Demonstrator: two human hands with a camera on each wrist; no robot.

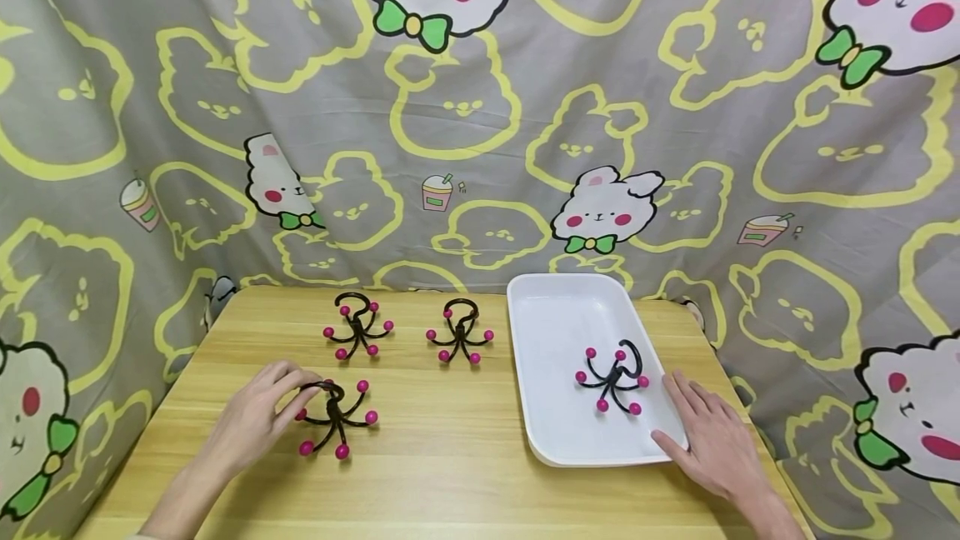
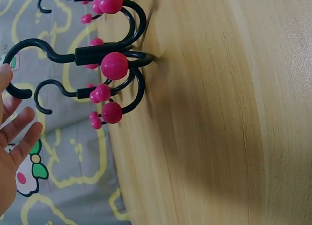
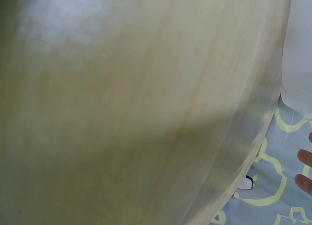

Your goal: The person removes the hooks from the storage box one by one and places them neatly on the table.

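Observation:
Thumb and forefinger of my left hand (image 1: 253,417) pinch the curved top of a black multi-arm hanging hook (image 1: 335,413) with pink ball tips. In the left wrist view this hook (image 2: 90,54) stands upright, arms down at the wooden table, while my other fingers (image 2: 18,127) spread loosely beside it. My right hand (image 1: 712,442) lies along the right side of a white tray (image 1: 551,432), fingers extended and thumb over the rim. Inside the tray is another such hook (image 1: 615,379), tilted. Only fingertips (image 3: 304,156) of that hand show in the right wrist view.
Two more hanging hooks, one at the back left (image 1: 358,330) and one at the back middle (image 1: 460,334), stand on the wooden table (image 1: 442,473). A patterned grey curtain (image 1: 480,173) surrounds the table's back and sides.

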